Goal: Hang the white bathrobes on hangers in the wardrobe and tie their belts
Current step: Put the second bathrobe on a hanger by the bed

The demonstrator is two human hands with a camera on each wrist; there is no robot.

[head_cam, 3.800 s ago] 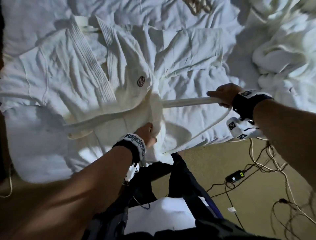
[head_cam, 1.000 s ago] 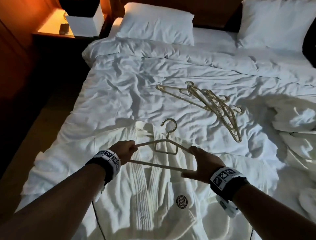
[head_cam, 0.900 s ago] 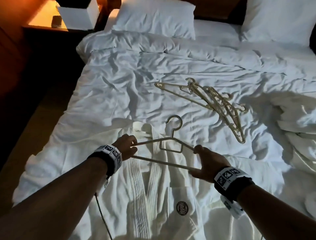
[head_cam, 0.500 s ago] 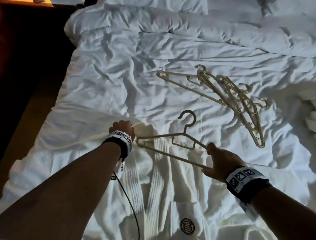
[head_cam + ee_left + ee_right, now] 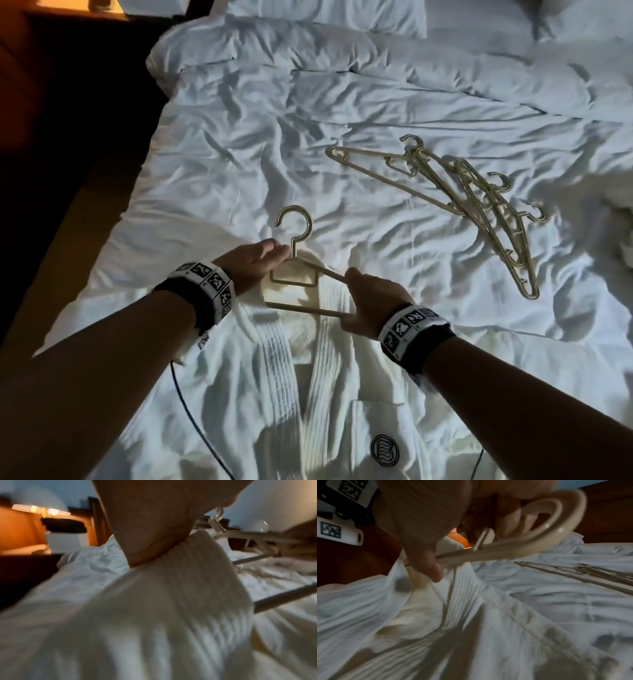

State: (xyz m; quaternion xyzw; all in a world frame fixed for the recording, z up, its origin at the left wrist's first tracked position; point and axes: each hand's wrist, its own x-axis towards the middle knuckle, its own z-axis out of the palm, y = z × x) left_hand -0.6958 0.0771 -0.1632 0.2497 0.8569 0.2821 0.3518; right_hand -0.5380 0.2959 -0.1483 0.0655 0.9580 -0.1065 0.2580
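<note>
A white bathrobe (image 5: pixel 342 394) lies face up on the bed, collar away from me, a round logo on its chest pocket. A beige hanger (image 5: pixel 294 236) lies over the collar, hook pointing up the bed. Its left end is hidden under the robe's left shoulder. My right hand (image 5: pixel 363 301) grips the hanger's right end (image 5: pixel 556 531), fingers curled round it. My left hand (image 5: pixel 260 260) is at the hanger's neck and pinches the lifted collar (image 5: pixel 197 574) there. The belt is out of sight.
Several spare beige hangers (image 5: pixel 479 192) lie in a heap on the rumpled duvet (image 5: pixel 239 154), right of centre. More white cloth is bunched at the right edge (image 5: pixel 620 240). A lit nightstand (image 5: pixel 65 526) stands far left. The bed's left edge drops to the floor (image 5: pixel 85 222).
My left hand has moved from the robe's left shoulder to the hanger's neck. The hanger has slid left, its left end now under that shoulder. My right hand keeps its grip.
</note>
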